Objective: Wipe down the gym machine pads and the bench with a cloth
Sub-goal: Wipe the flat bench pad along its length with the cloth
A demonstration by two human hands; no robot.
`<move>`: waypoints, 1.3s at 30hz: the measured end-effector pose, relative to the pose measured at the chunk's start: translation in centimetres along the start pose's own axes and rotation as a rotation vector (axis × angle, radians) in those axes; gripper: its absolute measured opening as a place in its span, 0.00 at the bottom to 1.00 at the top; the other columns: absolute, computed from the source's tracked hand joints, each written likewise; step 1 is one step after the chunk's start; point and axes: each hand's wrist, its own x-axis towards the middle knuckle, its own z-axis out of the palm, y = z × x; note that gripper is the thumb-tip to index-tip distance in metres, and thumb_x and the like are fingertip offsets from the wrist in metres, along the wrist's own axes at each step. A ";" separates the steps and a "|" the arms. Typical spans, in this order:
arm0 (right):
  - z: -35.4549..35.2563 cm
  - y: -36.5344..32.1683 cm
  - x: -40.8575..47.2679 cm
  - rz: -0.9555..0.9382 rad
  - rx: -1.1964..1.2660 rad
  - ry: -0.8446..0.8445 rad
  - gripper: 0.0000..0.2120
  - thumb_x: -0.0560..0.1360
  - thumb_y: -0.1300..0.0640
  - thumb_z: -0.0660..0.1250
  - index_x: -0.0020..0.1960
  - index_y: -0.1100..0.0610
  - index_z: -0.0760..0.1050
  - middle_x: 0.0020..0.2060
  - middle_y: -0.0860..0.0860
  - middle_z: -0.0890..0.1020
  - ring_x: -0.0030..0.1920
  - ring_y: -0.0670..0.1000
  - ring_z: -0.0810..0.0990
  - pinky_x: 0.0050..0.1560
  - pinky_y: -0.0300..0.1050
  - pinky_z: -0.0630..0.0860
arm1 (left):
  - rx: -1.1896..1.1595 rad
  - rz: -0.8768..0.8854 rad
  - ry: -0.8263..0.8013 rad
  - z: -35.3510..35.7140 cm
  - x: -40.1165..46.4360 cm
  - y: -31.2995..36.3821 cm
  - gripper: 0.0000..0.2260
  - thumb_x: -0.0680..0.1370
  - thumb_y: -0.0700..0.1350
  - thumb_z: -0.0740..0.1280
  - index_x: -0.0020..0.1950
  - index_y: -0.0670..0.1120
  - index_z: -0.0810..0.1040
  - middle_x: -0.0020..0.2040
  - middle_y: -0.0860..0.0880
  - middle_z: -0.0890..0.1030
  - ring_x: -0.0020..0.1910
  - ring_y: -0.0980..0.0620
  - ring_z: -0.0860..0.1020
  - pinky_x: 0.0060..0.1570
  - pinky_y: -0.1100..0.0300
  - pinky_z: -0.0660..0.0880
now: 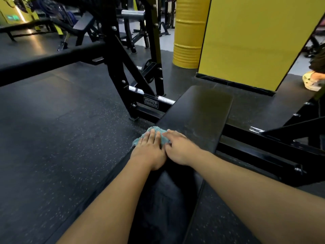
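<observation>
With my left hand (149, 150) flat and my right hand (177, 147) loosely spread on the cloth (154, 132) at mid-frame, I judged long, overlapping, evenly pressed strokes up the worktop (198, 113) best

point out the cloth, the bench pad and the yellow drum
cloth (151, 129): head view, far edge showing beyond the fingers.
bench pad (200, 111): head view, bare middle of its top.
yellow drum (189, 32): head view, middle of its side wall.
</observation>
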 end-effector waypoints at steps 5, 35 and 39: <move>1.3 -0.3 1.3 0.022 0.037 -0.006 0.28 0.78 0.50 0.52 0.77 0.50 0.69 0.74 0.54 0.72 0.77 0.55 0.65 0.79 0.51 0.60 | 0.011 -0.017 -0.002 0.6 -0.2 -0.3 0.31 0.85 0.52 0.47 0.84 0.45 0.38 0.84 0.46 0.37 0.83 0.48 0.36 0.81 0.51 0.38; -0.3 -9.8 -5.1 0.253 0.153 -0.190 0.25 0.87 0.51 0.50 0.82 0.57 0.59 0.83 0.51 0.57 0.83 0.50 0.50 0.77 0.39 0.43 | 0.127 0.151 -0.302 -1.3 -5.5 -5.9 0.36 0.84 0.59 0.51 0.84 0.46 0.36 0.84 0.46 0.35 0.83 0.48 0.36 0.82 0.46 0.45; 1.9 -10.9 -4.0 0.269 0.232 -0.196 0.23 0.85 0.49 0.52 0.75 0.56 0.69 0.77 0.52 0.70 0.79 0.53 0.63 0.80 0.49 0.58 | 0.174 0.204 -0.309 -2.2 -6.7 -6.6 0.38 0.84 0.56 0.56 0.83 0.45 0.35 0.83 0.45 0.35 0.83 0.46 0.37 0.82 0.49 0.45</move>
